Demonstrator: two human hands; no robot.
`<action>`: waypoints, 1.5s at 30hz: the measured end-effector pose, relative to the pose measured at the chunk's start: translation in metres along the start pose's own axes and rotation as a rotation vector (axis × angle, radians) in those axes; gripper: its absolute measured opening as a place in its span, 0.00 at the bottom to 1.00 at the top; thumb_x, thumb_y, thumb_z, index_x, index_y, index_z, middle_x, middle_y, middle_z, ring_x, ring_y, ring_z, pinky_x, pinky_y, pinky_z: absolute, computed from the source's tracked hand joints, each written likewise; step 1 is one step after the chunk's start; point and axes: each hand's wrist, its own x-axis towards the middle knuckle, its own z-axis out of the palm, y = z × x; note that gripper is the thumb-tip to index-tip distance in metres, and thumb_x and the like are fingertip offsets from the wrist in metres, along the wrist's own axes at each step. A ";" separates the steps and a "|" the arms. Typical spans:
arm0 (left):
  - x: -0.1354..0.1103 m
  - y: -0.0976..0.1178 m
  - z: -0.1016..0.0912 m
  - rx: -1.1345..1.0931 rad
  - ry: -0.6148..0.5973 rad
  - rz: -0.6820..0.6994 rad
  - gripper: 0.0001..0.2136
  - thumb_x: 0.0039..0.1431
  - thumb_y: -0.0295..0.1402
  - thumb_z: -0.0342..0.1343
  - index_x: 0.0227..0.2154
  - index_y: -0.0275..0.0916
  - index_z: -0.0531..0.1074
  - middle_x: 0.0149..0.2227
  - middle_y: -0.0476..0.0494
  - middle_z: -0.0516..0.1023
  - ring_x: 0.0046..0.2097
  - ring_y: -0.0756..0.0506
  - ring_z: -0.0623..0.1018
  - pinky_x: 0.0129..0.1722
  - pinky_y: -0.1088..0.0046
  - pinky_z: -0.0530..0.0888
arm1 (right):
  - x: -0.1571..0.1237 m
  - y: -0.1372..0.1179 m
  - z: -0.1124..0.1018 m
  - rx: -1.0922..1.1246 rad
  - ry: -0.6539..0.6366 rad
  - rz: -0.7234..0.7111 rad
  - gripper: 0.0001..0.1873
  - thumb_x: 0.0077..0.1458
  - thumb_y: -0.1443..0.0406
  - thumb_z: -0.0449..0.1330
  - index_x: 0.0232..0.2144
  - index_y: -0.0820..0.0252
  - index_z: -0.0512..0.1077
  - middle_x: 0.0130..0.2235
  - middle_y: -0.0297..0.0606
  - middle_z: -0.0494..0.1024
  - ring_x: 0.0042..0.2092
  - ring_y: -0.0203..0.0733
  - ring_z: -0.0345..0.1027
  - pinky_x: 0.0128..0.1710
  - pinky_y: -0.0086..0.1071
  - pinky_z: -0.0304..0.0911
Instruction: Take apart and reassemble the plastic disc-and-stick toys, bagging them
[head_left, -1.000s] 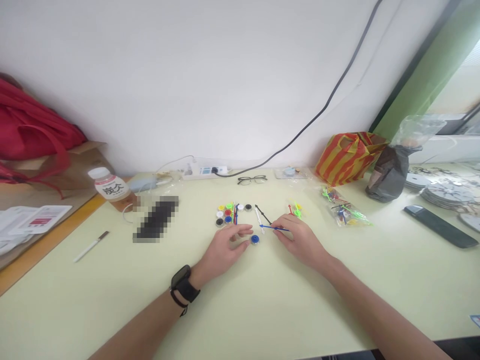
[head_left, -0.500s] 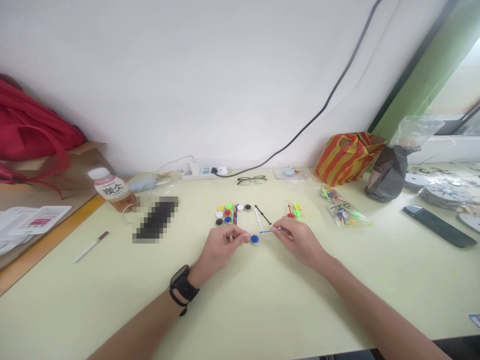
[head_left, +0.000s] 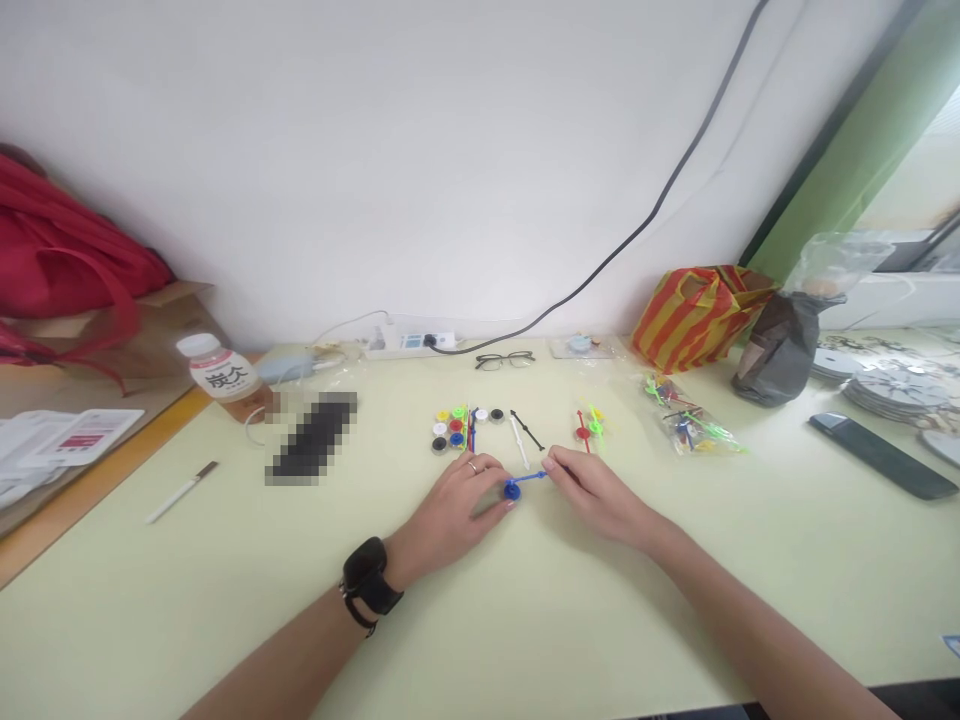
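My left hand (head_left: 454, 505) pinches the edge of a small blue disc (head_left: 512, 492) on the table, thumb in front and fingers behind. In my right hand (head_left: 592, 492) the tip of a blue plastic arrow (head_left: 531, 477) is held between thumb and fingers. The arrow's other end meets the top of the disc; whether it is seated there I cannot tell. Just beyond lie a white arrow (head_left: 519, 442) and a black arrow (head_left: 527, 431). Several coloured discs (head_left: 456, 426) sit behind my left hand, with thin arrows (head_left: 472, 425) beside them.
Red (head_left: 583, 432) and green spinner pieces (head_left: 596, 424) lie behind my right hand. Farther right are bagged arrows (head_left: 694, 430), a dark phone-like slab (head_left: 881, 455) and stacked grey discs (head_left: 896, 385). Eyeglasses (head_left: 505, 360) rest near the wall. A bottle (head_left: 225, 378) stands left, beyond a pen-like stick (head_left: 182, 492).
My left hand has moved onto the blue disc and closed around its edge. My right hand has brought the blue arrow down and left, so its end now meets the disc.
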 end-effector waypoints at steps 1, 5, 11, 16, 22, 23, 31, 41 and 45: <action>0.000 0.001 0.000 -0.021 0.001 -0.005 0.08 0.69 0.35 0.57 0.47 0.44 0.76 0.49 0.42 0.78 0.52 0.39 0.76 0.56 0.57 0.73 | -0.002 -0.004 0.000 0.047 -0.033 -0.004 0.21 0.74 0.53 0.43 0.29 0.55 0.55 0.28 0.29 0.62 0.30 0.38 0.58 0.32 0.32 0.55; 0.000 0.006 0.004 -0.250 0.016 -0.085 0.07 0.66 0.37 0.61 0.44 0.43 0.76 0.46 0.43 0.80 0.50 0.41 0.78 0.53 0.60 0.75 | -0.009 -0.017 0.000 0.176 -0.164 -0.031 0.18 0.74 0.54 0.43 0.35 0.55 0.61 0.32 0.30 0.66 0.34 0.38 0.59 0.35 0.31 0.59; -0.001 0.015 0.009 -0.645 0.087 -0.251 0.11 0.62 0.36 0.65 0.45 0.40 0.74 0.41 0.43 0.82 0.42 0.44 0.81 0.44 0.67 0.79 | -0.011 -0.018 0.002 0.244 -0.248 -0.062 0.14 0.71 0.56 0.52 0.35 0.57 0.68 0.30 0.31 0.67 0.31 0.36 0.57 0.30 0.29 0.56; 0.000 0.019 0.008 -0.696 0.070 -0.249 0.13 0.61 0.37 0.66 0.46 0.39 0.79 0.45 0.40 0.83 0.45 0.42 0.82 0.48 0.65 0.79 | -0.011 -0.016 0.003 0.196 -0.171 -0.048 0.12 0.69 0.59 0.54 0.36 0.57 0.71 0.30 0.31 0.70 0.30 0.36 0.59 0.30 0.29 0.56; -0.001 0.024 0.005 -0.662 0.075 -0.189 0.10 0.63 0.38 0.64 0.42 0.38 0.82 0.40 0.40 0.83 0.41 0.43 0.81 0.43 0.66 0.79 | -0.012 -0.020 -0.001 0.141 -0.163 -0.080 0.11 0.67 0.60 0.56 0.33 0.58 0.73 0.29 0.32 0.71 0.30 0.36 0.60 0.29 0.29 0.56; -0.002 0.025 0.005 -0.663 0.077 -0.191 0.10 0.63 0.38 0.65 0.42 0.38 0.82 0.40 0.39 0.83 0.40 0.43 0.81 0.43 0.66 0.79 | -0.013 -0.021 -0.002 0.150 -0.166 -0.084 0.11 0.66 0.61 0.56 0.32 0.58 0.73 0.28 0.32 0.71 0.29 0.36 0.60 0.29 0.29 0.56; -0.001 0.023 0.002 -0.664 0.017 -0.223 0.09 0.61 0.38 0.66 0.37 0.36 0.82 0.36 0.41 0.84 0.38 0.45 0.81 0.41 0.68 0.78 | -0.012 -0.025 -0.007 0.272 -0.196 -0.051 0.05 0.63 0.64 0.59 0.35 0.58 0.74 0.32 0.34 0.76 0.32 0.38 0.67 0.32 0.30 0.62; 0.004 0.014 0.001 -0.853 0.075 -0.294 0.13 0.61 0.41 0.67 0.40 0.35 0.78 0.41 0.38 0.83 0.40 0.44 0.82 0.43 0.67 0.79 | -0.005 -0.015 -0.009 0.310 -0.058 -0.055 0.10 0.68 0.58 0.58 0.38 0.57 0.73 0.32 0.34 0.73 0.33 0.38 0.65 0.34 0.31 0.62; 0.005 0.010 -0.003 -1.005 -0.012 -0.303 0.12 0.64 0.40 0.65 0.42 0.35 0.78 0.46 0.36 0.83 0.43 0.44 0.82 0.44 0.67 0.78 | -0.002 -0.011 -0.005 0.314 0.002 -0.060 0.10 0.68 0.57 0.57 0.42 0.57 0.73 0.33 0.34 0.73 0.35 0.39 0.66 0.36 0.33 0.64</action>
